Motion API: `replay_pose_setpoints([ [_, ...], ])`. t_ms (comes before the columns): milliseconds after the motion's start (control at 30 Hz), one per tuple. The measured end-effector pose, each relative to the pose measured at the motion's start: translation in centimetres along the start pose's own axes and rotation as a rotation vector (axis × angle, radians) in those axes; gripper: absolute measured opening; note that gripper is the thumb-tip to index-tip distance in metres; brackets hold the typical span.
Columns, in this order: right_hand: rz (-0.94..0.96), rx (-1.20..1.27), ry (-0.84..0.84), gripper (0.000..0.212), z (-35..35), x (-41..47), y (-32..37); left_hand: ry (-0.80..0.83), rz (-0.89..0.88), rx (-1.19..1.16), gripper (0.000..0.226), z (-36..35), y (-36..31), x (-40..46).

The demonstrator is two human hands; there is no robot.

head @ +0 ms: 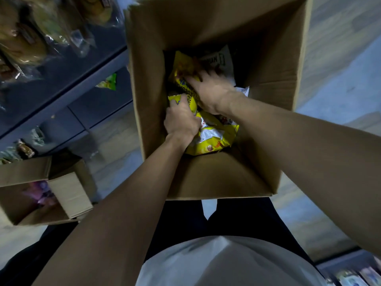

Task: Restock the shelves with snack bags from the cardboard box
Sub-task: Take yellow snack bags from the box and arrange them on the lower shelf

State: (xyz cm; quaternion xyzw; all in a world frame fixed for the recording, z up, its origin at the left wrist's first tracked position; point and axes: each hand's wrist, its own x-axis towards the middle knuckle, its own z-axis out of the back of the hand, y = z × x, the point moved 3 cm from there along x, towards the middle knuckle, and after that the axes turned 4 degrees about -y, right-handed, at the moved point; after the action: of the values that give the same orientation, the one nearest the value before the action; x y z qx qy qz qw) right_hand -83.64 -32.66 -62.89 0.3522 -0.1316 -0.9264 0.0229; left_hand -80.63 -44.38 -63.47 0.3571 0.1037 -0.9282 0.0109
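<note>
Floor: pale floor under you, with a dark shelf unit at your left; blurred packets lie on its shelves.
Boxes: two. The large cardboard box stands open just in front of your legs; a smaller open box sits on the floor at your left, something purple inside it, too blurred to name.
Snack bags: you have at least three yellow snack bags at the bottom of the large box, heaped and overlapping, so the exact count I cannot tell. One white bag with dark letters lies at the far side, touching the yellow ones.
Left hand: your left hand is deep in the box, its fingers curled tight around the edge of one yellow bag.
Right hand: your right hand reaches further in, fingers spread and bent on the upper yellow bag; whether they pinch it or only press it I cannot tell.
</note>
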Motion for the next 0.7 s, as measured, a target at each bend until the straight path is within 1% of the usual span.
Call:
replay_pose_setpoints([
  [100,-0.05,-0.038,0.01,0.088,-0.8,0.7,0.3,0.022,0.008,-0.052,0.077,-0.1,1.0,0.7],
  [200,-0.083,-0.046,-0.076,0.091,-0.1,0.1,0.8,0.082,0.039,-0.067,0.082,0.5,1.3,1.0],
  [233,-0.109,-0.049,-0.122,0.087,0.6,-0.3,0.9,0.109,0.075,-0.063,0.084,0.8,1.2,0.9],
  [300,-0.161,-0.102,-0.193,0.073,2.1,-1.0,0.7,0.134,0.136,-0.023,0.087,1.4,0.7,0.4],
  [367,-0.178,-0.194,-0.233,0.057,3.7,-1.4,0.2,0.104,0.179,-0.013,0.088,2.1,0.0,-0.4],
  [433,-0.137,-0.278,-0.295,0.048,5.3,-1.8,-0.4,0.066,0.191,-0.021,0.084,2.5,-0.6,-1.3],
  [500,-0.031,-0.346,-0.331,0.047,6.6,-2.1,-1.0,0.04,0.168,-0.013,0.076,2.7,-0.8,-2.7],
  [600,0.126,-0.486,-0.253,0.043,7.8,-2.9,-1.8,0.063,0.146,0.025,0.074,3.0,-0.7,-5.0],
  [700,0.193,-0.553,-0.202,0.033,8.7,-4.0,-2.2,0.071,0.117,0.06,0.065,3.5,-0.2,-7.0],
])
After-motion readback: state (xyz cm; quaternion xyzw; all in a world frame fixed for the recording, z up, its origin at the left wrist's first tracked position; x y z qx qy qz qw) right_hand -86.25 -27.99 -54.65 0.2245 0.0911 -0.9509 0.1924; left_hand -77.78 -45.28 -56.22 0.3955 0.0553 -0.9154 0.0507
